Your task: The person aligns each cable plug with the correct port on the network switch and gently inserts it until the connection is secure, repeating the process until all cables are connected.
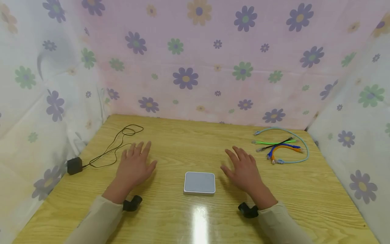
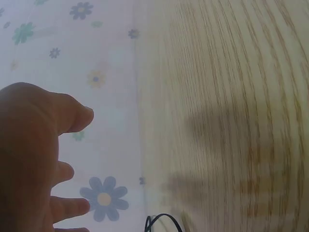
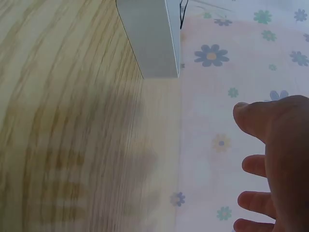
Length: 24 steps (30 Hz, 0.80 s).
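Between the two hands, a flat white box with a grey top (image 1: 199,183) lies on the wooden table; its side (image 3: 149,38) shows in the right wrist view. My left hand (image 1: 135,167) is held over the table with fingers spread, nearest to the thin black cable of a power adapter (image 1: 74,166). To the right of the box, my right hand (image 1: 243,171) hovers palm down, fingers apart. Neither hand holds anything. Several short network cables lie beyond the right hand: light blue (image 1: 307,149), green (image 1: 265,142), blue (image 1: 269,154), orange (image 1: 287,146) and black (image 1: 274,145).
A wood-grain table (image 1: 170,145) spreads under everything. Flower-patterned cloth (image 1: 207,91) hangs behind it and along both sides. Each wrist wears a small black camera, one on the left (image 1: 133,203) and one on the right (image 1: 248,210).
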Each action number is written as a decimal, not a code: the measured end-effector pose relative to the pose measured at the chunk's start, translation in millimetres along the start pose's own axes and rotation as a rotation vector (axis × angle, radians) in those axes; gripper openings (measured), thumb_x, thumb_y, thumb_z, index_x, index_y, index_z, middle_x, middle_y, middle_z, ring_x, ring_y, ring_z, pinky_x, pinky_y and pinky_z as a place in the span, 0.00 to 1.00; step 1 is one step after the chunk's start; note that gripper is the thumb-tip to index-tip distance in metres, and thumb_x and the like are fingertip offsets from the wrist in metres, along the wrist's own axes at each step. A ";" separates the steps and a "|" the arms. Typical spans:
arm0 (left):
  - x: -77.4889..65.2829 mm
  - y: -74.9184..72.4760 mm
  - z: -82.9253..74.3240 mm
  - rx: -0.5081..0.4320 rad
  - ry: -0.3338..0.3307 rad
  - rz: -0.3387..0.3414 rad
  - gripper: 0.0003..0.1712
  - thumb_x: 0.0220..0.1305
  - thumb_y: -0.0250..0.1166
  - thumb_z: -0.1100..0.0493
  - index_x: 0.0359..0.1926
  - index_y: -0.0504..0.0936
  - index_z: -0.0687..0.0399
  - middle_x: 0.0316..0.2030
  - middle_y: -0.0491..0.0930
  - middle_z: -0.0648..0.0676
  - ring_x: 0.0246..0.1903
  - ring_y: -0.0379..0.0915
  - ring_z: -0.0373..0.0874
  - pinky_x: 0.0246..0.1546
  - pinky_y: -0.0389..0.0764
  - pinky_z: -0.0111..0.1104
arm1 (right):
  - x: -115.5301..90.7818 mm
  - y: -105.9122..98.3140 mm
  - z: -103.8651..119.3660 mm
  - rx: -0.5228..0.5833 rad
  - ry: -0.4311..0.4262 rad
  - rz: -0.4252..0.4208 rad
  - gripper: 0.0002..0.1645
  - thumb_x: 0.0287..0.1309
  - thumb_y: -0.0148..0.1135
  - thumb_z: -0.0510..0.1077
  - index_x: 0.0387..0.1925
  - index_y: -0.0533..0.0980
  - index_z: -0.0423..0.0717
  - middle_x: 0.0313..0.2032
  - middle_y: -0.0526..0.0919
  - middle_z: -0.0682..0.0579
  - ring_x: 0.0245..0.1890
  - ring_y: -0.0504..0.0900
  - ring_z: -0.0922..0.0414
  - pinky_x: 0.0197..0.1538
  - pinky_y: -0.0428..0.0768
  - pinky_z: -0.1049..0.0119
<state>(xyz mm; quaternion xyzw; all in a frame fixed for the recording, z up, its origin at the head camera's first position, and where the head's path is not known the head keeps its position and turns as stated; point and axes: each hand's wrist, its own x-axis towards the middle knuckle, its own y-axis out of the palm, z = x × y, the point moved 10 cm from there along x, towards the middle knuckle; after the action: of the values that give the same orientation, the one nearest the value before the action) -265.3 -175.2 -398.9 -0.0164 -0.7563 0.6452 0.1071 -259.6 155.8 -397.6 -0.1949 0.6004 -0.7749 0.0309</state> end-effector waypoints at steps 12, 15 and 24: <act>-5.5 -2.7 10.9 0.019 -0.017 0.001 0.40 0.69 0.53 0.43 0.73 0.56 0.58 0.65 0.64 0.69 0.65 0.55 0.70 0.61 0.56 0.64 | 1.5 4.4 23.1 0.026 -0.067 -0.006 0.37 0.61 0.60 0.62 0.67 0.68 0.52 0.67 0.67 0.42 0.68 0.65 0.41 0.62 0.65 0.38; -7.1 -2.4 13.1 0.012 -0.019 0.009 0.39 0.68 0.53 0.44 0.73 0.57 0.59 0.64 0.65 0.70 0.64 0.58 0.70 0.59 0.59 0.64 | 1.9 6.8 29.3 0.033 -0.078 0.003 0.37 0.61 0.60 0.62 0.67 0.68 0.51 0.67 0.67 0.42 0.67 0.66 0.41 0.62 0.65 0.39; -12.7 2.7 24.9 0.009 -0.066 0.040 0.36 0.65 0.57 0.48 0.70 0.63 0.58 0.59 0.70 0.69 0.54 0.68 0.71 0.50 0.69 0.62 | 1.4 18.4 45.5 0.064 -0.095 0.066 0.36 0.60 0.61 0.62 0.66 0.69 0.53 0.68 0.67 0.43 0.68 0.65 0.41 0.63 0.64 0.39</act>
<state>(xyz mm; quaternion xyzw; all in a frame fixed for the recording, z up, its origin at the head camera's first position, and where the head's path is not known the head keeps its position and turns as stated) -257.7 -201.1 -407.0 -0.0097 -0.7560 0.6509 0.0694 -248.9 108.5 -405.4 -0.2104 0.5794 -0.7822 0.0909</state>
